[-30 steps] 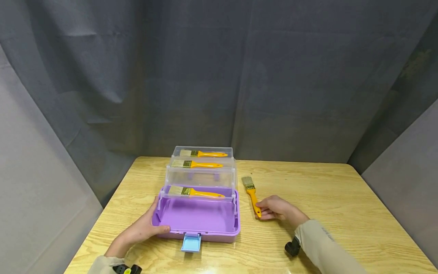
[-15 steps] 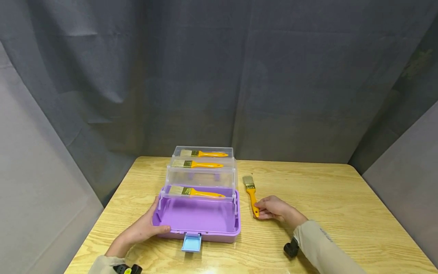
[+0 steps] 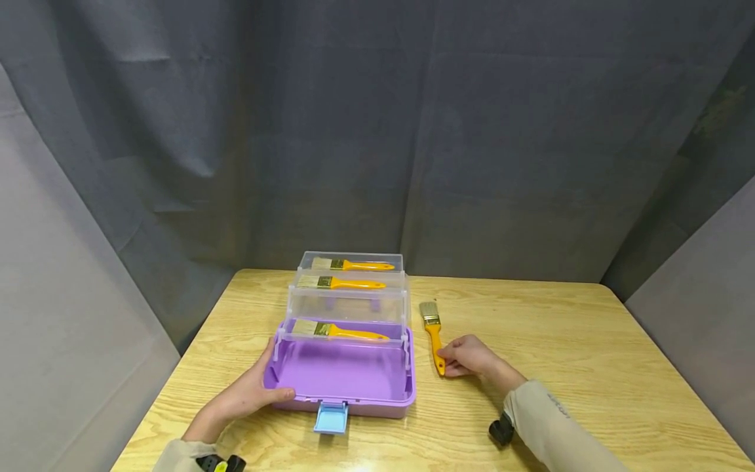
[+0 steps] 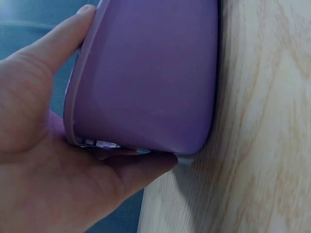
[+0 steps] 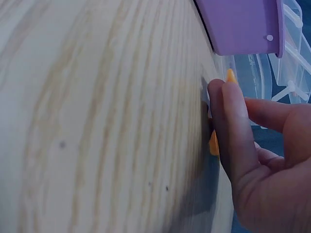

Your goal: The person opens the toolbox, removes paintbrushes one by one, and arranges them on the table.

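A purple storage box (image 3: 339,373) stands on the table, its clear tiers fanned up and back and a blue latch (image 3: 331,418) hanging at its front. My left hand (image 3: 250,390) grips the box's left end, thumb on the front rim; in the left wrist view the other fingers (image 4: 141,170) lie along another side. Paintbrushes with yellow handles lie in the tiers: a top one (image 3: 368,266), a middle one (image 3: 356,284) and a lower one (image 3: 356,334). Right of the box, my right hand (image 3: 468,357) pinches the handle end of another paintbrush (image 3: 435,341), bristles pointing away.
The wooden table (image 3: 560,341) extends to the right of the box and brush. Behind it hangs a dark grey curtain (image 3: 501,164). Pale panels (image 3: 65,295) flank the table on both sides.
My right hand has shifted the paintbrush's handle end slightly left, so the brush lies a little straighter. The left hand and the box stay essentially where they were.
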A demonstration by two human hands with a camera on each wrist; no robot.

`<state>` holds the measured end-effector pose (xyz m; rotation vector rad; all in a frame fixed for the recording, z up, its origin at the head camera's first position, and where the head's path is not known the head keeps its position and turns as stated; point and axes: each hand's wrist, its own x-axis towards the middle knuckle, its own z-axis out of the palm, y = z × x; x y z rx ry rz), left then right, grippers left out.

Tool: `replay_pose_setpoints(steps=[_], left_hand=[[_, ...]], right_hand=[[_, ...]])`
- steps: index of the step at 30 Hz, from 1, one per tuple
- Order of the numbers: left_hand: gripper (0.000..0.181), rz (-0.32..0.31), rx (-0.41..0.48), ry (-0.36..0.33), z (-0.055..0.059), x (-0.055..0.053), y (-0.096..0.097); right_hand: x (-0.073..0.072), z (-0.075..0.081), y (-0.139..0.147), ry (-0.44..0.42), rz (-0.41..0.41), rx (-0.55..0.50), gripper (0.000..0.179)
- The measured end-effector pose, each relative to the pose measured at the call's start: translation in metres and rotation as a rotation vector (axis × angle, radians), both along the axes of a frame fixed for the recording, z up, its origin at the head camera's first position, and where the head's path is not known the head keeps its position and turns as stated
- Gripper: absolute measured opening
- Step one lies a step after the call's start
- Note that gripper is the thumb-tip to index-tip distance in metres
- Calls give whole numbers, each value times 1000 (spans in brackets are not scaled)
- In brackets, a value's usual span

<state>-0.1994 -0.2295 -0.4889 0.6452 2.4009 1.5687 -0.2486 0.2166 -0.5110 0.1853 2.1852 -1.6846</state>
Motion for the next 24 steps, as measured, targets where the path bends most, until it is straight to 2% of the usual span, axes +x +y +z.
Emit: replay_pose_setpoints(steps=[5,9,17,24], left_hand=[[116,-10,19,-7,1,0,1],[116,-8,14,-14,1,0,1],[115,-4,20,-23,-1,-1,0],[115,-12,12,-15,1,0,1]], right_hand=[[2,0,-1,51,-14,116,16],[4,8,-2,136,14,189,14],[8,54,-15,406,210,217,17],[11,84,-38,633,315,382,19]])
